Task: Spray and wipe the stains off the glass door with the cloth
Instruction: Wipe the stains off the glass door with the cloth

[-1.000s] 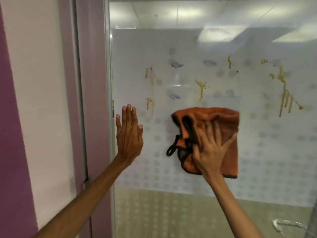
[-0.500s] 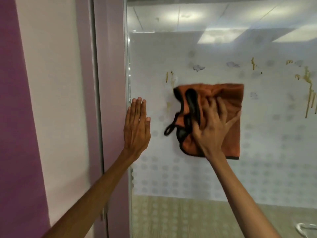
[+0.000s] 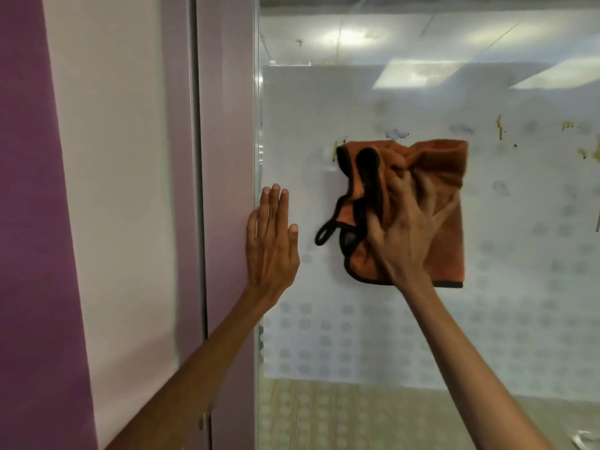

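Observation:
A frosted, dot-patterned glass door (image 3: pixel 373 336) fills the right of the view. An orange cloth (image 3: pixel 438 177) with black trim is pressed flat on the glass by my right hand (image 3: pixel 402 228), fingers spread over it. My left hand (image 3: pixel 271 241) lies flat and empty on the glass at its left edge, fingers together pointing up. A yellow-brown stain (image 3: pixel 335 152) peeks out at the cloth's top-left corner. Bluish smudges (image 3: pixel 396 134) sit just above the cloth. More yellow drips (image 3: pixel 500 126) mark the glass to the upper right. No spray bottle is in view.
A pink-purple door frame (image 3: pixel 224 157) runs down beside the glass's left edge. Left of it are a pale wall panel (image 3: pixel 113 190) and a purple strip (image 3: pixel 29 222). A metal handle (image 3: pixel 584 441) shows at the bottom right corner.
My right hand has slid the cloth up and to the left over the glass, covering stains there. The view has shifted left. My left hand stays flat on the glass edge.

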Demonstrator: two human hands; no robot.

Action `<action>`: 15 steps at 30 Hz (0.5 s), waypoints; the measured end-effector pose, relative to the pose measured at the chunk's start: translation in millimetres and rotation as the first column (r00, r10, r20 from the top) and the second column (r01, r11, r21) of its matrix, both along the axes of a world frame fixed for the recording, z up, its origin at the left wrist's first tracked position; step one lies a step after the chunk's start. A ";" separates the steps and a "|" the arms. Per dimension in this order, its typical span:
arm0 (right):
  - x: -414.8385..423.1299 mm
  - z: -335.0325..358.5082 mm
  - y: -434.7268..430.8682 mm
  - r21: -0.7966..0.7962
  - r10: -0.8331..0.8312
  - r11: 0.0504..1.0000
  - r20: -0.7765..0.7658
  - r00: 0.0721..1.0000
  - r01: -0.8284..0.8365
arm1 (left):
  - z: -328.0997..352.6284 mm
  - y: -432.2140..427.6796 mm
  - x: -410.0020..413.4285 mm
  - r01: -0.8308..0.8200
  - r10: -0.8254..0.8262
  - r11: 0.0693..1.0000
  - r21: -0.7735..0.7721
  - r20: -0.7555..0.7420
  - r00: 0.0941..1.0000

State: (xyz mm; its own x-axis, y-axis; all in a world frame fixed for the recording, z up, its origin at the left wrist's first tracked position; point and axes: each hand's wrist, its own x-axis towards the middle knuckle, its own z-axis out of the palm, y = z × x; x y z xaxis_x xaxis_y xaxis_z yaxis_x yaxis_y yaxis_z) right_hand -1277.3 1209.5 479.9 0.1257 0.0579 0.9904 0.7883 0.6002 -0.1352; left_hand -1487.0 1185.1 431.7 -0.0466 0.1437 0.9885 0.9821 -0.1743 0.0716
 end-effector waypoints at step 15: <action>-30.9 32.3 -1.8 0.045 -0.155 0.988 0.260 0.953 0.148 | 1.7 3.5 1.7 -0.002 0.002 1.000 0.016 0.032 0.999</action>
State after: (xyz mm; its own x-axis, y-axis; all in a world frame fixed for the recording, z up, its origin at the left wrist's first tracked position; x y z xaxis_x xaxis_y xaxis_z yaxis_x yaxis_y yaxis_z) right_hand -1308.2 1207.7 512.2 -0.1330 0.0339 0.9905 0.8760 0.4715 0.1015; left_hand -1485.3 1188.7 433.4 -0.0783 0.1281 0.9887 0.9797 -0.1735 0.1001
